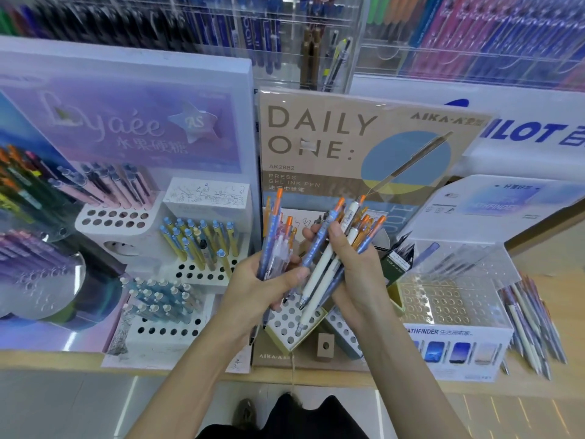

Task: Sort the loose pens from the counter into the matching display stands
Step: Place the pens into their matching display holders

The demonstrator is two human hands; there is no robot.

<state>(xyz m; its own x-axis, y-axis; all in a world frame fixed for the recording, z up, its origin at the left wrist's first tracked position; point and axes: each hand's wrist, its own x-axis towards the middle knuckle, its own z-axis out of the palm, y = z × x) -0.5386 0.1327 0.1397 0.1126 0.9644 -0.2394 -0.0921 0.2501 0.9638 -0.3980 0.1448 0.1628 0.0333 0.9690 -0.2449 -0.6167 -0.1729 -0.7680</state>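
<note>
- Left hand [262, 289]: in front of the DAILY ONE stand [348, 137], before its left half; fingers and thumb curled round a bundle of orange-topped pens [275, 245], clickers upward.
- Right hand [354, 274]: in front of the same stand, before its middle; gripping a second bundle [332, 236] of blue barrels with orange tops, plus white pens [319, 280], tips pointing down.
- Holed tray [286, 324]: at the foot of the DAILY ONE stand, directly beneath both hands; white pen tips close over its holes, contact not discernible.
- Loose pens [531, 315]: lying flat on the counter [47, 359], well to the right of the DAILY ONE stand.
- Clear acrylic stand [449, 299], marked PATHFINDER: just right of the DAILY ONE stand, between it and the loose pens; grid of round holes on top.
- Yellow pens with blue caps [202, 242]: upright in a white holed block just left of the DAILY ONE stand.
- Pale blue pens [158, 296]: left of the DAILY ONE stand, nearer the counter's front edge.
- Lilac board [126, 122], lettered Lyaée: touching or nearly touching the DAILY ONE stand on its left; pink and purple pens [117, 185] leaning at its base.
- Wall racks [474, 33] of packed pens: behind and above the DAILY ONE stand, blurred.
</note>
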